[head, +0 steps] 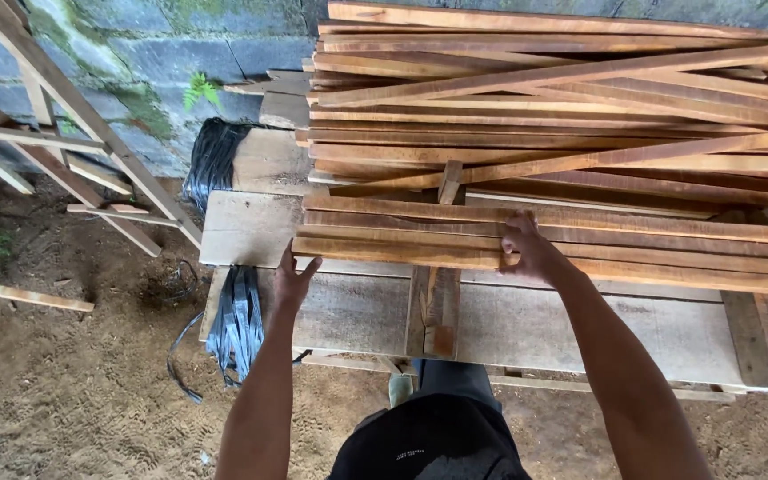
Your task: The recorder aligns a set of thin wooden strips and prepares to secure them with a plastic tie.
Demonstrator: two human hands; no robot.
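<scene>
I see my left hand [293, 283] with fingers spread apart, palm pressed against the near end of the front wooden slats [384, 238]; it clamps nothing. My right hand [529, 252] lies further right on the same slats, fingers curled over the top of the front slat [668, 276], thumb at its near edge: closed on that slat. The slats lie lengthwise on a pale wide plank [246, 227] directly beyond my left hand. Beyond both hands a larger pile of reddish slats [562, 107] is stacked, several crossing at angles. Below my hands a grey workbench board [562, 324] carries the plank, with a short upright wood block [433, 311] between my arms. Just left of my left wrist, a bundle of dark blue-grey strapping bands [237, 324] hangs off the bench edge. A black plastic sheet roll [215, 160] sits further beyond, against a mossy block wall [135, 62]. Leaning timber frames [64, 133] stand far left, on sandy ground [55, 382]
</scene>
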